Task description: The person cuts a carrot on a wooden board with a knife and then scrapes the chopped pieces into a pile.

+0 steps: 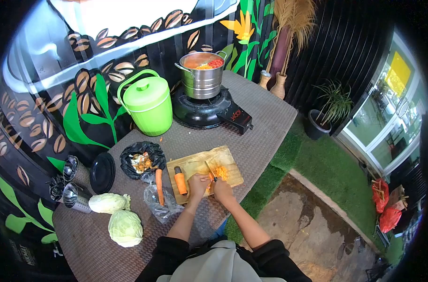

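My right hand (222, 190) is closed around the handle of a knife (208, 167), its blade pointing away over the wooden cutting board (230, 157). Beside it, the fingers of my left hand (198, 184) press together on a bit of carrot (209, 185), mostly hidden between the hands. Finely diced carrot (221, 173) is heaped just past the knife. At the board's left side lies a thick orange piece with a dark end (180, 182). A long whole carrot (159, 186) rests left of the board, on a clear plastic bag (160, 207).
A black bag of peelings (142, 159) sits left of the board, with two cabbages (125, 228) nearer me. Behind stand a lidded green bucket (149, 105) and a steel pot (202, 82) on a black stove (197, 110). Black plates (102, 172) and metal utensil holders (76, 196) are far left.
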`<state>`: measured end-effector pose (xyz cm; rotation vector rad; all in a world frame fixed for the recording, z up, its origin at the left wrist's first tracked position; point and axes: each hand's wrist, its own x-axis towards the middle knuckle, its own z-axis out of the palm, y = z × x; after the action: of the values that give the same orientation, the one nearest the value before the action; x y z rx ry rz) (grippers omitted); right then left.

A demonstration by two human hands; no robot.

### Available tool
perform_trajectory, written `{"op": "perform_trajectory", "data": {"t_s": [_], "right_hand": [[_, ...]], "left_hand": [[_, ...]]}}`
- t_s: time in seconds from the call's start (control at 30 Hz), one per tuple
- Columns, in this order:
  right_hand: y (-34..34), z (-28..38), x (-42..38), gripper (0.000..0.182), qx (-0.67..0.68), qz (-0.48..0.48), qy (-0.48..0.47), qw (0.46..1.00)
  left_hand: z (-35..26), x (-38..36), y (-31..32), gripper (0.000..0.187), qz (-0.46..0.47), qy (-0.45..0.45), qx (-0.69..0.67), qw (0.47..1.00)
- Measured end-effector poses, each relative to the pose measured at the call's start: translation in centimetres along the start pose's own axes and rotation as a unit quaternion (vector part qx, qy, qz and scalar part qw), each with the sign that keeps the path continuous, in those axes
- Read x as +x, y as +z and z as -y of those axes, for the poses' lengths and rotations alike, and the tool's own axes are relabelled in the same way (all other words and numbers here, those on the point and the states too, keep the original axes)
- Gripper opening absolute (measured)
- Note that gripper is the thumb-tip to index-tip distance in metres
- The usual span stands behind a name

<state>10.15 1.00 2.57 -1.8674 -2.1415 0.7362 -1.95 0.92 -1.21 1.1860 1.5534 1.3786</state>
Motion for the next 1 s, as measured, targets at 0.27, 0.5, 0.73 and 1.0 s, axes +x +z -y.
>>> {"op": "perform_trajectory", "data": {"t_s": [0.27,0.5,0.73,1.0], "right_hand": [[1.0,0.5,-1.3,0.034,0.025,-0.009,0.024,0.999],[-0.2,1.1,-2.7,0.033,0.037,0.0,0.039,0.999],[1.4,-0.3,-1.5,0.026,0.01,-0.027,-0.001,1.0],[1.9,0.6,-1.1,0.032,0.024,-0.026,0.048,0.998]], "left_hand": [[1.4,0.2,0.1,0.023,-0.006,0.023,-0.013,1.0],[0.8,0.0,0.1,0.021,-0.013,0.019,0.005,1.0],[1.9,-0.9,0.0,0.02,-0.01,0.027,0.012,1.0],[-1.0,-0.8,0.4,0.016,-0.017,0.007,0.008,1.0]]}}
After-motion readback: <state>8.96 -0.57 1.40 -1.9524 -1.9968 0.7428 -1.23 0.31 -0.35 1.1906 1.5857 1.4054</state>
